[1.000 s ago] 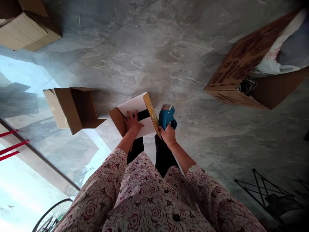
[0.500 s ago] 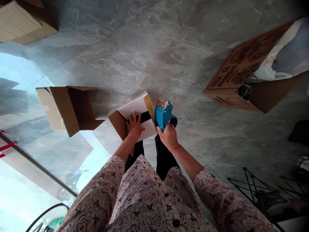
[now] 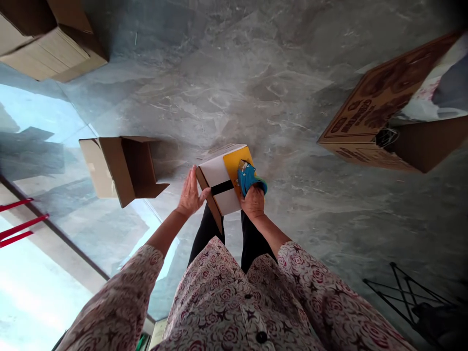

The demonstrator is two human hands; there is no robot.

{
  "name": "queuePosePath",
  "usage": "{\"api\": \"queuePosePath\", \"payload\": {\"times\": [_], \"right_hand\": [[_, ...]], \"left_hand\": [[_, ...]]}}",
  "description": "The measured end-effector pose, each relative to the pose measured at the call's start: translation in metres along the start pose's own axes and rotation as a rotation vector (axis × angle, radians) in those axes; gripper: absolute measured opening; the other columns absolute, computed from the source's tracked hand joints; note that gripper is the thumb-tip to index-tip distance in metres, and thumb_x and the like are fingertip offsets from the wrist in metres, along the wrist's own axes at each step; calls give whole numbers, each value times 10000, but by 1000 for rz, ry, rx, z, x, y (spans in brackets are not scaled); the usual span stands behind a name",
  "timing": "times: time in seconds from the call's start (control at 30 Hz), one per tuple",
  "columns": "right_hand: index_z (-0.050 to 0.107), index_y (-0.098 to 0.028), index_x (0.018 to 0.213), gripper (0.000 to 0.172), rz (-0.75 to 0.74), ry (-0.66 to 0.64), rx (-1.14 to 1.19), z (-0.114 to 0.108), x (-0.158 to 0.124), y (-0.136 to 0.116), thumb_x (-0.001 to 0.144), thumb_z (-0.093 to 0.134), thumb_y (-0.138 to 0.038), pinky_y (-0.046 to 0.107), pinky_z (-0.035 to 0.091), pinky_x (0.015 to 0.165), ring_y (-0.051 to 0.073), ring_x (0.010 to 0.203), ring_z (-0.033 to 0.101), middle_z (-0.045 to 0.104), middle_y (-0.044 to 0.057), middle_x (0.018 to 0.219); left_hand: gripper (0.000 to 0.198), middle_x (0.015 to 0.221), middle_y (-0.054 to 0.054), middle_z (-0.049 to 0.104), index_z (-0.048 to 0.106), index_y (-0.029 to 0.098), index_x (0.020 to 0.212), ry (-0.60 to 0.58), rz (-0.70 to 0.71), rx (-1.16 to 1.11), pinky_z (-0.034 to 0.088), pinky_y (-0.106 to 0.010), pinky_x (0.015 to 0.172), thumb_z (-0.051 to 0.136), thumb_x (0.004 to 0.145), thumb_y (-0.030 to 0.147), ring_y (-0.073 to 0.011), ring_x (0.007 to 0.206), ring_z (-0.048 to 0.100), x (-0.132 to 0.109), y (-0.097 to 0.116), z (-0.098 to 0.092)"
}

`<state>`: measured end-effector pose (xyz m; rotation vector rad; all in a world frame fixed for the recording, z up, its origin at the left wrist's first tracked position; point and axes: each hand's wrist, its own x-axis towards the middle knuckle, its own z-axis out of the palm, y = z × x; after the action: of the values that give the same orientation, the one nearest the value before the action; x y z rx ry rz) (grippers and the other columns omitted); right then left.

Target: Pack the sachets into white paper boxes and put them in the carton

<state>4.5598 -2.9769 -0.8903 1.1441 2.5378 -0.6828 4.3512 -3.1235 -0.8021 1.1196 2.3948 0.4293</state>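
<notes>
A small carton (image 3: 212,173) with white sides, a yellow end and a black stripe sits low in front of my legs. Its brown flap stands at the left end. My left hand (image 3: 190,194) lies against that end, fingers stretched out and thumb apart. In my right hand (image 3: 253,202) is a blue tape dispenser (image 3: 246,174), held over the carton's yellow end. Whether the dispenser touches the carton I cannot tell. My fingers hide its lower part.
An open brown box (image 3: 120,165) lies on the floor to the left, and another box (image 3: 66,51) at the top left. A large printed box (image 3: 351,122) with plastic bags is on the right. A black folding frame (image 3: 405,292) stands at the lower right.
My left hand has come out of the carton's opening and moved to its left end. The carton has turned, showing its yellow end. The tape dispenser has shifted from beside it to over that end.
</notes>
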Motion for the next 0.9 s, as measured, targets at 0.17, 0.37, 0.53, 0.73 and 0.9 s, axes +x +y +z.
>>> {"api": "queuePosePath", "payload": {"times": [0.17,0.37,0.53,0.73,0.9], "right_hand": [[577,-88,984,299,-34,13,28,-2,3,1,735,601,-253,440,466,866,324,907,604,655,186,867],[572,-95,980,259,-12,19,50,-3,3,1,762,573,-236,452,486,855,322,891,616,664,200,885],[561,-107,1013,317,140,-4,307,-10,-5,10,770,591,-309,470,482,940,339,1001,620,669,218,976],[576,-94,984,390,688,36,475,-17,-40,45,730,654,-380,536,432,1036,417,1150,601,676,282,1061],[618,-133,945,316,1031,75,611,5,-58,35,735,656,-366,473,553,864,371,993,697,732,201,966]], "left_hand": [[931,1660,-237,139,115,29,1581,-113,-239,133,116,-528,1254,304,947,683,-347,1561,47,42,42,61],[696,1665,-120,230,262,233,1580,-178,-364,250,96,-685,1203,360,980,572,-380,1535,149,82,56,77],[700,1498,-114,493,333,271,1554,-275,-303,217,135,-579,1234,481,941,576,-333,1415,371,97,39,58],[708,1486,-91,506,316,309,1558,-403,-214,207,292,-492,1159,498,927,574,-329,1351,443,114,34,46],[748,1564,-82,436,303,291,1561,-533,-127,187,334,-465,1149,555,908,554,-327,1419,409,118,26,36]]}}
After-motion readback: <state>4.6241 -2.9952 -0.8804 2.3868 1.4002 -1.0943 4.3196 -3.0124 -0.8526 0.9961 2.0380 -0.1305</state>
